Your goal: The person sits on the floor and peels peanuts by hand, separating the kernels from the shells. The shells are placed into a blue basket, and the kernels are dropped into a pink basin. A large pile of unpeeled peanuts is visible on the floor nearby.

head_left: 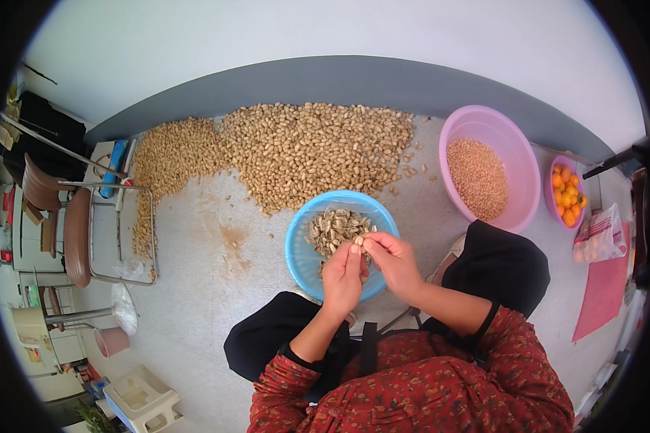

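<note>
Above a blue plastic basin, my left hand and my right hand meet at the fingertips. Both pinch one small peanut between thumbs and fingers; whether its shell is cracked is too small to tell. Broken peanut shells lie in the basin below, partly hidden by my hands. Beyond the basin, a wide heap of unshelled peanuts spreads along the foot of the wall. To the right stands a large pink basin with shelled peanut kernels in it.
A small pink basin of orange fruit, probably persimmons, stands at the right beside a plastic bag and a pink mat. On the left are a brown metal-framed chair and a cream plastic stool. Stray peanuts dot the floor.
</note>
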`<state>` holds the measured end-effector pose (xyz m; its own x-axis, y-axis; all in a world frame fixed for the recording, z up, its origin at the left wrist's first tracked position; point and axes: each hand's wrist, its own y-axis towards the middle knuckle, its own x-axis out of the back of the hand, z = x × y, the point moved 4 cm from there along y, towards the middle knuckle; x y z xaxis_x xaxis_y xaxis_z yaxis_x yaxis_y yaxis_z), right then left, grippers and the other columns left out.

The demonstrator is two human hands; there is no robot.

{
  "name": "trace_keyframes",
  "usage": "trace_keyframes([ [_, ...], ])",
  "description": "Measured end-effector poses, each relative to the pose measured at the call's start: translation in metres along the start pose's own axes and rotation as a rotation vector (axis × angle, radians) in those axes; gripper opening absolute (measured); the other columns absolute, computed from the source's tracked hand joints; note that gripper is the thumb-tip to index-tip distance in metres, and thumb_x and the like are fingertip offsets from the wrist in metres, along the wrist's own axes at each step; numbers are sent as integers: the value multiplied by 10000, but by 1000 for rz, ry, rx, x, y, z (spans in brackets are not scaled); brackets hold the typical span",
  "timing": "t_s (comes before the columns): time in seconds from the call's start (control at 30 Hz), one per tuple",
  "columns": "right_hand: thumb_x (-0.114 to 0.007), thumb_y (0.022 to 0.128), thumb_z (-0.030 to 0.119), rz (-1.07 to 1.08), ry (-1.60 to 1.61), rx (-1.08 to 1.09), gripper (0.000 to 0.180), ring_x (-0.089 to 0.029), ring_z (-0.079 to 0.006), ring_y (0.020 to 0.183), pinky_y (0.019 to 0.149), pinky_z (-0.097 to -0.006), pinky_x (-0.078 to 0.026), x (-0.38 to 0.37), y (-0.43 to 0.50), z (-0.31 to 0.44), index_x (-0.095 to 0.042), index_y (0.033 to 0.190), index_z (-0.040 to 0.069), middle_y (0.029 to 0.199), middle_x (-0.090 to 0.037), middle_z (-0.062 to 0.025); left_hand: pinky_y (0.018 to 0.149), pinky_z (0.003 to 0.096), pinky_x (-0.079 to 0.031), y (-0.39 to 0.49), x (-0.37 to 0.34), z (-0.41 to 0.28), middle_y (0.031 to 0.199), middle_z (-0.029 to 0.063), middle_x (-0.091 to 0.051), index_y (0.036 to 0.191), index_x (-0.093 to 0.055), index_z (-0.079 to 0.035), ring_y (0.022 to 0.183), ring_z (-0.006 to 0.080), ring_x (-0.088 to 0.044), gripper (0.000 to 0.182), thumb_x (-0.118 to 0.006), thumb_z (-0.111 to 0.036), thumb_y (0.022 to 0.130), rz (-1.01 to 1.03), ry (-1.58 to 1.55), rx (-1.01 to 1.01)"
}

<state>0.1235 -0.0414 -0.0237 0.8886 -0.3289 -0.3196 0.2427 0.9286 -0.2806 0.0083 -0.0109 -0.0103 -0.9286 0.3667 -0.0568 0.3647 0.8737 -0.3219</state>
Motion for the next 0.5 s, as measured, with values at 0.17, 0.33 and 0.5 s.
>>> trace_keyframes([
  [0.17, -489, 995, 182, 73, 226, -134, 259, -419, -24, 618, 544, -176, -353, -8, 0, -1, -602, 1163, 21, 739, -506, 44, 513, 214, -401, 1, 0, 3, 677, -8, -530, 969, -603, -18, 575, 51, -475, 248, -424, -183, 1013, -48, 22, 14],
  [0.33, -436, 1010, 194, 97, 285, -187, 300, -413, -30, 616, 539, -172, -332, -12, 4, -1, -568, 1230, 38, 756, -504, 41, 574, 268, -448, 3, 4, -3, 779, 61, -596, 1148, -612, -20, 639, 129, -543, 260, -447, -149, 995, -150, 220, -225],
  [0.5, -425, 1010, 197, 62, 467, -268, 307, -441, -39, 664, 562, -179, -348, -13, 7, -2, -566, 1237, 45, 800, -518, 40, 665, 329, -465, 1, 5, -12, 817, 112, -617, 1163, -618, -32, 722, 229, -579, 260, -458, -115, 976, -179, 477, -396],
])
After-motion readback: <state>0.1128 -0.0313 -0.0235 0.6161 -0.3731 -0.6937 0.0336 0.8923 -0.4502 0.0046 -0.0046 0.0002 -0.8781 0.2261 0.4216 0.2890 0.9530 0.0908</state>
